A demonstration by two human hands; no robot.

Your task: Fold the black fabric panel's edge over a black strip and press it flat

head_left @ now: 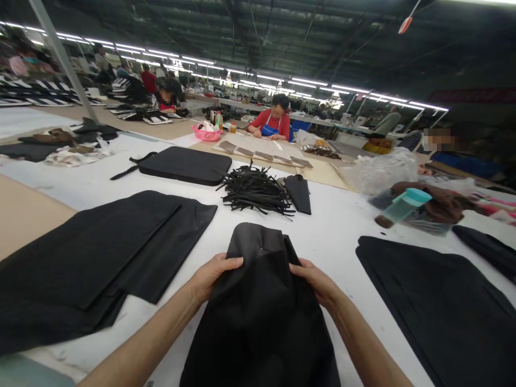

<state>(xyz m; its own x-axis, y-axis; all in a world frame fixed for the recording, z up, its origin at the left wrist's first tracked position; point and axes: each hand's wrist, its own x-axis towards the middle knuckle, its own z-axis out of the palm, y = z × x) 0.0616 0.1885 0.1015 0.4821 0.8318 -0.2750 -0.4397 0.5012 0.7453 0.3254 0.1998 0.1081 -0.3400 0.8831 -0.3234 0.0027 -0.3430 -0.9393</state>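
Note:
Between my two hands is a black fabric piece (pixel 262 312), its rounded far end lifted and a small pale mark near the top. My left hand (pixel 213 271) grips its left edge, thumb on top and the other fingers hidden beneath. On the opposite edge my right hand (pixel 316 279) pinches the cloth in the same way, beside a fold. To the left lie large overlapping black fabric panels (pixel 92 242). A stack of black cut pieces (pixel 439 301) lies to the right. Just beyond the held cloth is a heap of thin black strips (pixel 258 188).
A flat black padded panel (pixel 185 164) with a strap lies farther back on the white table (pixel 334 226). A bottle with a turquoise lid (pixel 405 207) leans by plastic bags (pixel 382 169) at right. Across the table sits a person in red (pixel 272 121) near a pink basket (pixel 207 132).

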